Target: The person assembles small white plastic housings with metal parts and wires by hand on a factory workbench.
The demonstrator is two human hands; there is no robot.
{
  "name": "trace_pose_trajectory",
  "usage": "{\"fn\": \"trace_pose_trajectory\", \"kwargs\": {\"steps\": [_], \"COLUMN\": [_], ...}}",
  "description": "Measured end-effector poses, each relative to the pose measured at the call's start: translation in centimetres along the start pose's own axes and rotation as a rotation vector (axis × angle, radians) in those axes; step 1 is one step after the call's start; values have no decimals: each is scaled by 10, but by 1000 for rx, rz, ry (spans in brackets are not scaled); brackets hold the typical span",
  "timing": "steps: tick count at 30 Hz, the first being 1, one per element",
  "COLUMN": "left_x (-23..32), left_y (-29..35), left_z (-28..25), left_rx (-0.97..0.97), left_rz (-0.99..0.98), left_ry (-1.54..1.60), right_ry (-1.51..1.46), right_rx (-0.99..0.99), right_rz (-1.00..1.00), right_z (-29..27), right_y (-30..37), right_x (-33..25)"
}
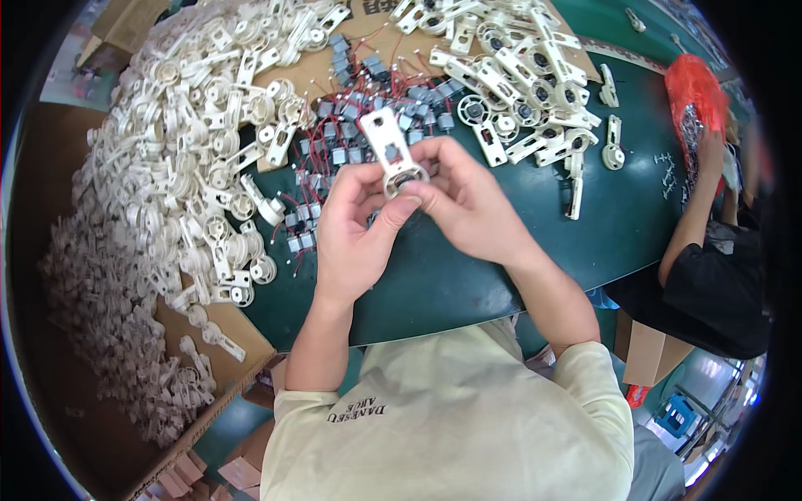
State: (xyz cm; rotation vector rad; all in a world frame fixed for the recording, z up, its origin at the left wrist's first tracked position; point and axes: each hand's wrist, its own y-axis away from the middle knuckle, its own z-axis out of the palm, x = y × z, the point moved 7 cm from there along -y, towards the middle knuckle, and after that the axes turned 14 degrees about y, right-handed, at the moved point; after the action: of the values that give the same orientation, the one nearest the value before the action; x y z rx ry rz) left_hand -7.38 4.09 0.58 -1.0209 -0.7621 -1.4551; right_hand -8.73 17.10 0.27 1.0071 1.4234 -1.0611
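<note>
Fingers of both my left hand (355,221) and right hand (468,204) are pinching the white plastic bracket (391,150) by its round ring end, held up over the green table (468,275). Looks light and stiff to me, probably a bit slick, so gripping the ring's rim seems safest. Small grey motors (351,134) lie just behind.

A factory assembly workshop: a green desk (468,275) heaped with identical white plastic housings (192,125), small grey motors with red wires (351,125), cardboard boxes (100,401), and a co-worker (718,267) alongside.
</note>
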Motion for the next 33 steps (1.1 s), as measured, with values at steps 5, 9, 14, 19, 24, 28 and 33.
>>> {"fn": "trace_pose_trajectory", "kwargs": {"steps": [5, 9, 14, 19, 24, 28, 33], "left_x": [4, 14, 58, 75, 55, 64, 62], "left_y": [7, -2, -24, -37, -33, -34, -38], "left_z": [-6, -5, -50, -116, -122, -112, -114], "left_rx": [49, 12, 227, 481, 475, 515, 451], "left_rz": [80, 88, 61, 162, 18, 135, 112], "left_ry": [-68, -213, -413, -977, -1236, -1291, -1320], "right_ry": [190, 71, 228, 727, 409, 638, 860], "right_rx": [6, -48, 446, 841, 256, 286, 422], "right_rz": [28, 64, 103, -141, 189, 248, 64], "right_z": [8, 1, -105, -129, -69, -88, -77], "right_y": [5, -4, -13, 5, -10, -15, -16], "right_x": [-11, 8, -2, -43, 6, 27, 2]}}
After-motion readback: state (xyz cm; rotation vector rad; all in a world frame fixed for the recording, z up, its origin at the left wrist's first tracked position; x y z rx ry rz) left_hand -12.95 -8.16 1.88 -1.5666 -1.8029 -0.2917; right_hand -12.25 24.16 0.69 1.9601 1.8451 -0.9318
